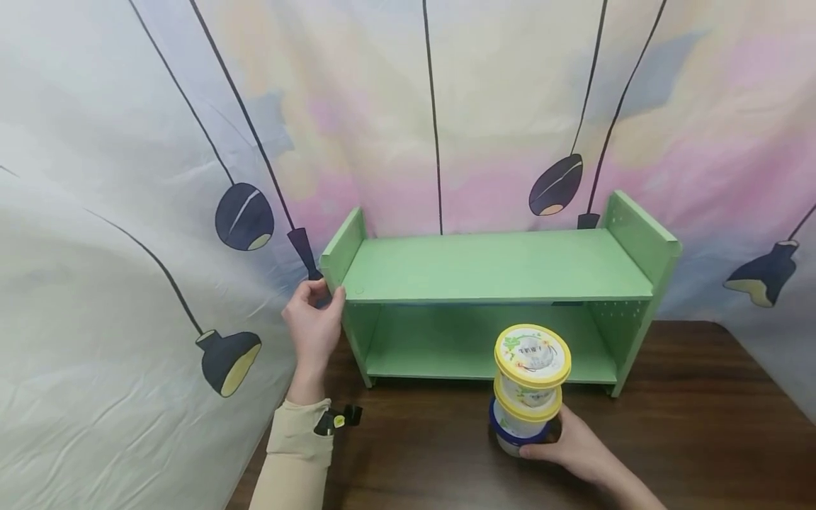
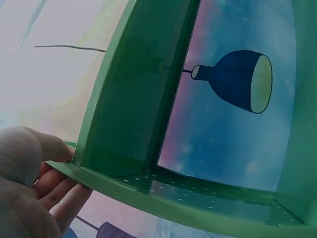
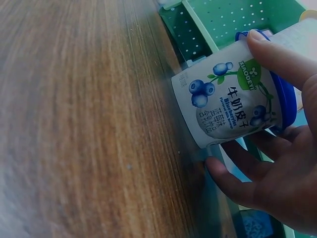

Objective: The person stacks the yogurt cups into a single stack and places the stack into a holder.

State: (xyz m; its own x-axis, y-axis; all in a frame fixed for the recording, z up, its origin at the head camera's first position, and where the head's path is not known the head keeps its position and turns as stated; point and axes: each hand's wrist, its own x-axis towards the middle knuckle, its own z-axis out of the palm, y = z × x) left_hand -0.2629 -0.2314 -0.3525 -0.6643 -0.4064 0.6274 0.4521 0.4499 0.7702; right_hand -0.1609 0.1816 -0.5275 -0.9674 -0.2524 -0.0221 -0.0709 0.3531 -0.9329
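A stack of 3 tubs stands in front of the shelf: two yellow-lidded tubs (image 1: 533,355) above a blue-lidded tub (image 1: 510,440). My right hand (image 1: 576,448) grips the bottom tub, thumb at its front and fingers round its far side. Blueberries are printed on that blueberry tub (image 3: 223,96) in the right wrist view. At the left end of the green shelf (image 1: 497,265), my left hand (image 1: 314,319) pinches the edge of the side panel. The left wrist view has the thumb inside and the fingers (image 2: 69,206) under the green edge (image 2: 129,191).
The shelf has an upper board, a lower board (image 1: 433,354) and two raised side panels, the right one (image 1: 644,234) with peg holes. It stands on a dark wooden table (image 1: 408,446). Behind hangs a cloth (image 1: 497,92) with painted lamps. A strapped device (image 1: 334,421) sits on my left wrist.
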